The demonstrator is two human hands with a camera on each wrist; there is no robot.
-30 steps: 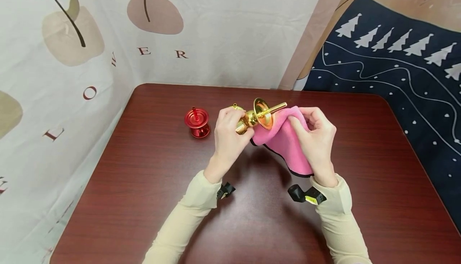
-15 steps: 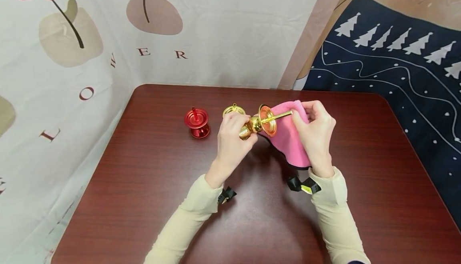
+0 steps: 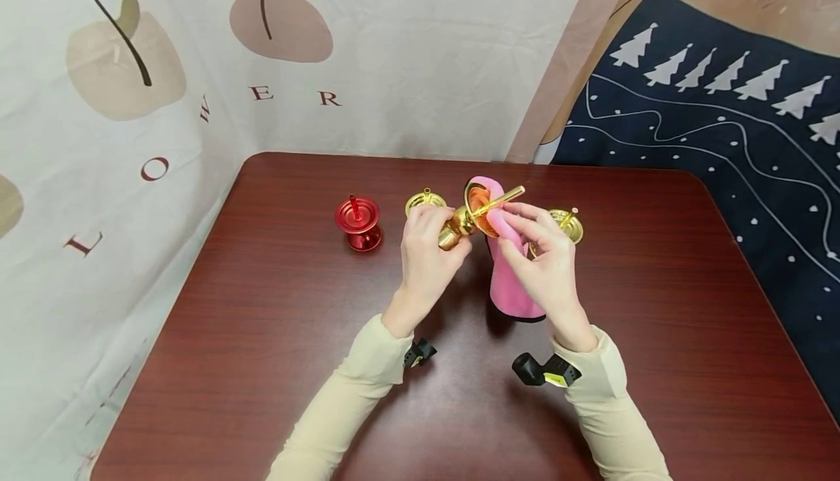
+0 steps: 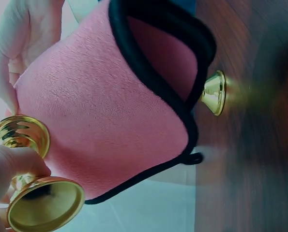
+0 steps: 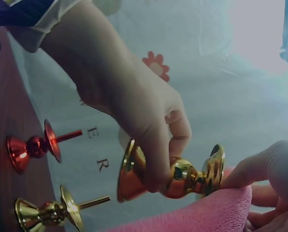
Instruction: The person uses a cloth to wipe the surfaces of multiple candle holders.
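Tilted in my left hand (image 3: pixel 423 251) is a gold candlestick (image 3: pixel 461 224), gripped around its stem and base with its spike toward the upper right. The left wrist view shows its hollow base (image 4: pixel 47 208) facing outward. A pink cloth (image 3: pixel 515 295) with black edging hangs from my right hand (image 3: pixel 551 266), whose thumb and fingers pinch it. Right at the candlestick's dish, the pinched cloth lies beside the spike, and part of it shows behind the dish. In the right wrist view the left fingers curl round the held candlestick (image 5: pixel 180 179).
A red candlestick (image 3: pixel 357 219) stands on the brown table (image 3: pixel 275 284) at the left. Behind my left hand is another gold candlestick (image 3: pixel 425 199), partly hidden. One more gold candlestick (image 3: pixel 569 224) stands behind my right hand. Printed fabric hangs behind the table.
My right hand has moved left with the cloth, bringing it onto the candlestick's dish. The gold candlestick at the right has come into view. The held candlestick's spike has tipped upward slightly.
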